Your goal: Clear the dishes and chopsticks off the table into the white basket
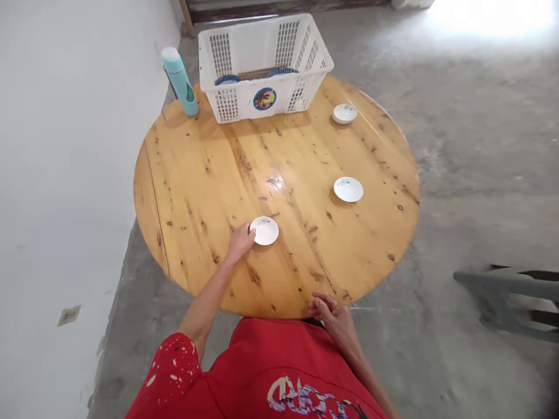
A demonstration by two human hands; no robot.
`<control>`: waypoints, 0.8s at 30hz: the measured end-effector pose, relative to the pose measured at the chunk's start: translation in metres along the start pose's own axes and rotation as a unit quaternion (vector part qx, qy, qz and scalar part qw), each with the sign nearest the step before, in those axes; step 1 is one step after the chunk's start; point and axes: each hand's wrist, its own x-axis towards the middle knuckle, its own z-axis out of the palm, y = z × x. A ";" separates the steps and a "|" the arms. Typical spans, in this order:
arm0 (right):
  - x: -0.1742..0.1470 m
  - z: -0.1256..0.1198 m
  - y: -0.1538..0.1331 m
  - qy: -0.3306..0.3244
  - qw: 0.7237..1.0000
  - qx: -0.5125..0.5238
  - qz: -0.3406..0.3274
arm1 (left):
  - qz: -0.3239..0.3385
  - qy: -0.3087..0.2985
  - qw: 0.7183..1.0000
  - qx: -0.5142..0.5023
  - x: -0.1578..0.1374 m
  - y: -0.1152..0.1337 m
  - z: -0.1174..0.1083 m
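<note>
My left hand [242,241] pinches the left rim of a small white dish [265,231] near the front middle of the round wooden table [209,192]. Faint dark markings show on the inside of the dish. At the table's front edge rests my right hand [331,313], its fingers loosely bent and apart, with nothing in them. A second white dish [348,190] lies farther right, touched by neither hand. Toward the back right sits a white bowl [345,114] with a grey pattern.
A white plastic basket [266,102] stands at the back of the table, holding blue-patterned dishware and what look like chopsticks. Left of it is a light-blue bottle [180,81]. A white wall [74,145] runs along the left; a grey stool [515,291] is on the floor at right.
</note>
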 end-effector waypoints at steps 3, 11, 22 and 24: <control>0.002 -0.006 -0.002 -0.004 1.000 -0.001 0.001 | -0.015 0.004 1.000 0.000 -0.002 0.004 0.003; 0.019 -0.043 0.004 -0.023 1.000 -0.001 -0.019 | -0.045 -0.010 0.987 -0.156 -0.004 0.055 0.030; 0.069 -0.220 0.013 0.002 1.000 -0.005 -0.012 | -0.045 0.050 0.974 -0.216 0.069 0.242 0.083; 0.077 -0.262 0.016 0.015 1.000 -0.021 0.005 | -0.068 0.069 0.974 -0.203 0.081 0.261 0.095</control>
